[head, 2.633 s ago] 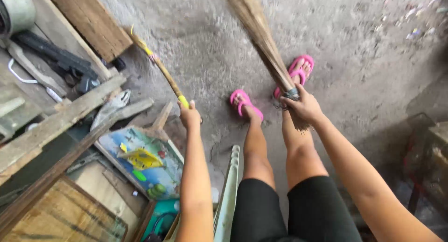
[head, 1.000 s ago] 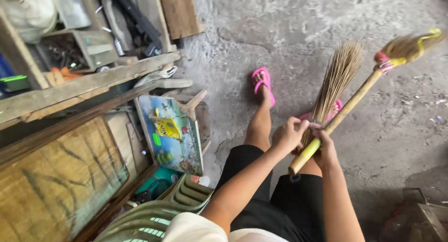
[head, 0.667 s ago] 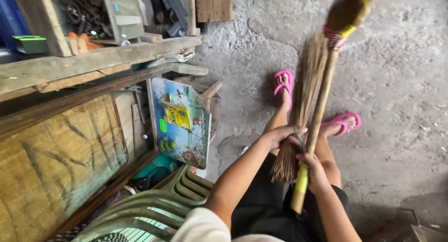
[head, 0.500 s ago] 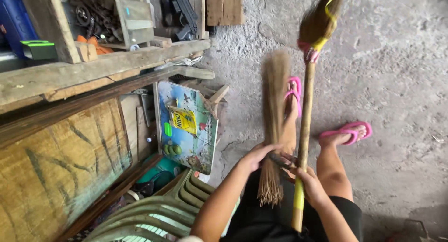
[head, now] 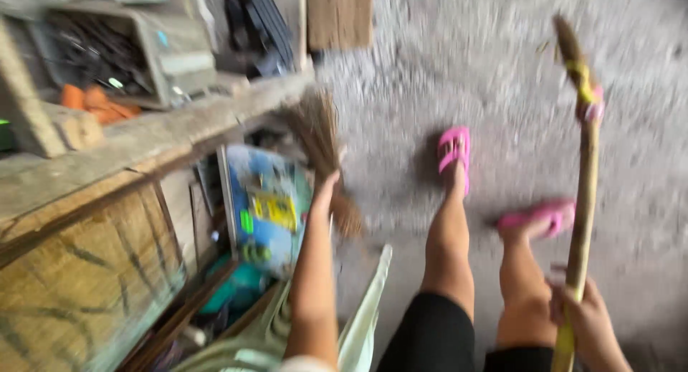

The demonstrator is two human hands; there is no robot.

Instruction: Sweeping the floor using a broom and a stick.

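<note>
While the view is smeared by motion, the left hand (head: 326, 182) is stretched out toward the cluttered wooden shelf (head: 143, 139), fingers closed around the bound neck of a stick broom (head: 319, 139), whose stiff bristles fan upward beside the shelf edge and whose short butt juts out below the grip; held at its tied waist, likely because that is the firmest spot. Low at the frame's edge, the right hand (head: 584, 318) is wrapped around the yellow-taped end of a bamboo-handled soft broom (head: 584, 178), kept near upright and well apart from the other, head pointing away over the concrete floor (head: 459, 71). Between them, feet in pink flip-flops (head: 455, 150). A pale green plastic chair (head: 358, 322) sits below the left forearm, a colourful printed board (head: 265, 207) leaning under the shelf.
</note>
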